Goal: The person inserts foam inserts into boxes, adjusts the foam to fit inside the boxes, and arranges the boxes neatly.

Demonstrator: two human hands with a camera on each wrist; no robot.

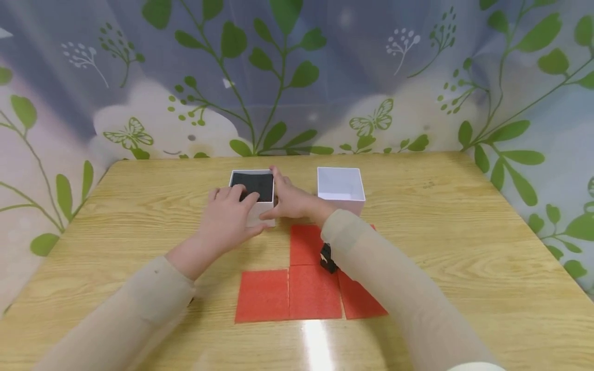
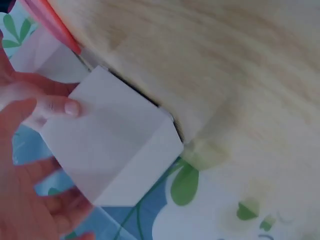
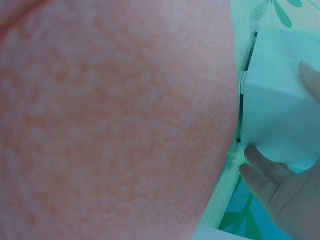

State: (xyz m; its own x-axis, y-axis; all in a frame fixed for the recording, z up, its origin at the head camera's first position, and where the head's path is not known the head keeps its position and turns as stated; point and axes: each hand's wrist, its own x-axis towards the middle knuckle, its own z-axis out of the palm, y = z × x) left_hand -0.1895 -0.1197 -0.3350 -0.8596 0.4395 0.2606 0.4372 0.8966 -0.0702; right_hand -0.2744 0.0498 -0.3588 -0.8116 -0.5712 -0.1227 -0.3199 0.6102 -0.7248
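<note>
In the head view, a small white open-topped box [image 1: 260, 211] stands on the table, and a flat black sheet or pad [image 1: 255, 184] fills its opening. My left hand [image 1: 227, 214] lies over the near left of this box. Its fingers are loosely extended across the opening, with fingertips at the black pad. At the box's right side my right hand [image 1: 292, 200] grips it, thumb at the front and fingers toward the back corner. The left wrist view shows the white box wall with the right thumb [image 2: 72, 107] against it. Skin close to the lens fills much of the right wrist view.
A second white open box [image 1: 341, 198] stands right of the first, behind my right forearm. Several red square mats [image 1: 315, 293] lie nearer me on the wooden table [image 1: 441, 232]. A small black object [image 1: 327, 259] sits on them, partly hidden by the sleeve. A patterned curtain [image 1: 297, 77] hangs behind.
</note>
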